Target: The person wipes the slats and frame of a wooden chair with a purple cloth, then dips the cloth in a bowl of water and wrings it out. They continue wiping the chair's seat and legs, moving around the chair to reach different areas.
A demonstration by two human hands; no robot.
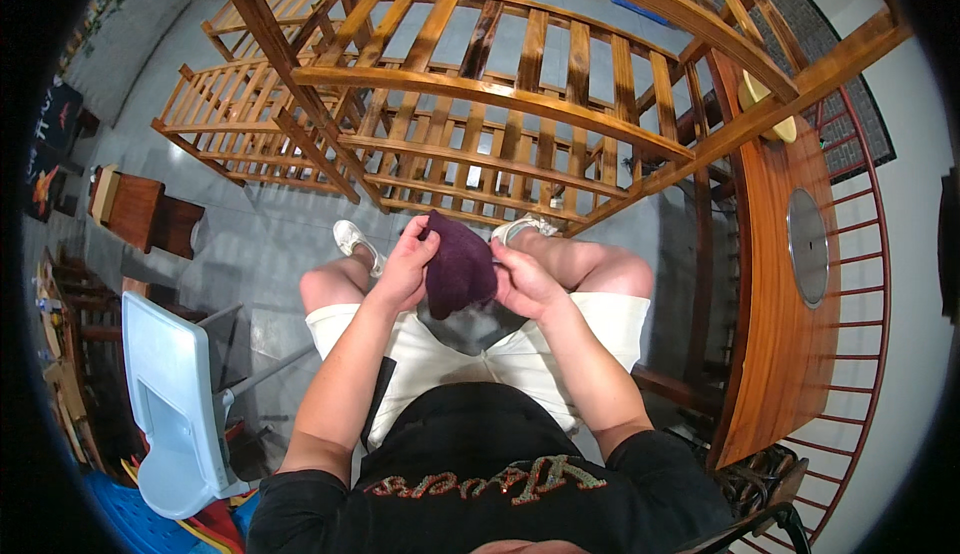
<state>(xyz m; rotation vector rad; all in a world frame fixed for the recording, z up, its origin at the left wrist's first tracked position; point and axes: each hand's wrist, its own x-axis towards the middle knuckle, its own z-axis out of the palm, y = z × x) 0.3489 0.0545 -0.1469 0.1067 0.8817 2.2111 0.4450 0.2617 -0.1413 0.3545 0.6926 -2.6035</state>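
Note:
A dark purple piece of knitted fabric (462, 266), shaped rather like a cap, hangs between my two hands above my lap. My left hand (406, 262) is closed on its left upper edge, thumb on the near side. On the opposite edge, my right hand (526, 280) pinches the fabric between thumb and fingers. The fabric hides some of the fingertips. Below it, between my thighs, a dark grey surface (475, 328) shows in part; I cannot make out what it is.
Wooden slatted racks (470, 82) stand right in front of me. At right is a wooden table (770, 354) with a round metal disc (808, 247), beside a red railing (880, 284). A light blue plastic high chair (165, 384) and a wooden stool (145, 209) stand left.

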